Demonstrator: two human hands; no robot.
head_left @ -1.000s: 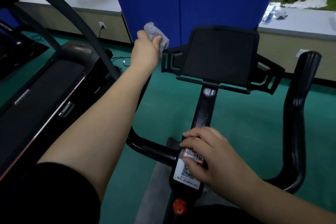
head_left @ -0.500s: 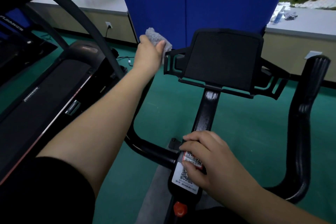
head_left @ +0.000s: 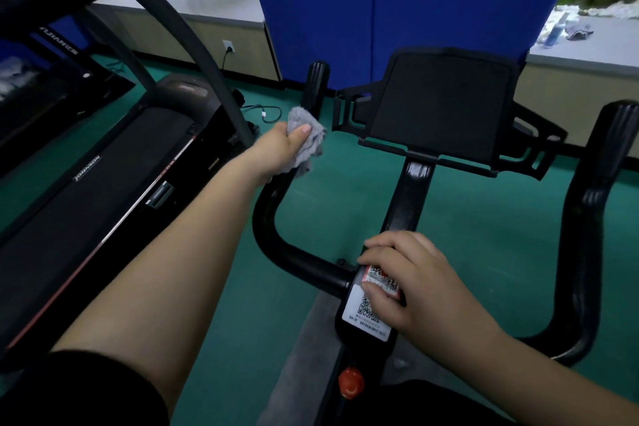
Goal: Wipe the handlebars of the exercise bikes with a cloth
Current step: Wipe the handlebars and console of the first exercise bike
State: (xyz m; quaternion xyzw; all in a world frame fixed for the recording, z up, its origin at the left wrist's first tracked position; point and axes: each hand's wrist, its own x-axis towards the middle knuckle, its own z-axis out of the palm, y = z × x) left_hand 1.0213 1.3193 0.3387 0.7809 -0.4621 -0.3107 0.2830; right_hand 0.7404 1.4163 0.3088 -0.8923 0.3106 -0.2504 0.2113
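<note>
Cloth (head_left: 307, 138) was gripped around the left handlebar (head_left: 276, 218) by the left hand (head_left: 276, 152) for wiping; the stem (head_left: 366, 308) was steadied under the loosely curled right hand (head_left: 411, 284).

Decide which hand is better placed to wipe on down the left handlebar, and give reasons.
Left. The left hand already holds the grey cloth around the left handlebar; the right hand is bare, resting on the stem.

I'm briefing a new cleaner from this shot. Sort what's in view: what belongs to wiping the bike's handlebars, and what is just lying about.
Part of the job:
- grey cloth, gripped in the left hand
- left handlebar, under that cloth
- right handlebar, untouched
- right hand, steadying the bike's stem

Just lying about:
- treadmill
- tablet holder
- blue bottle on the far ledge
- red knob
</note>
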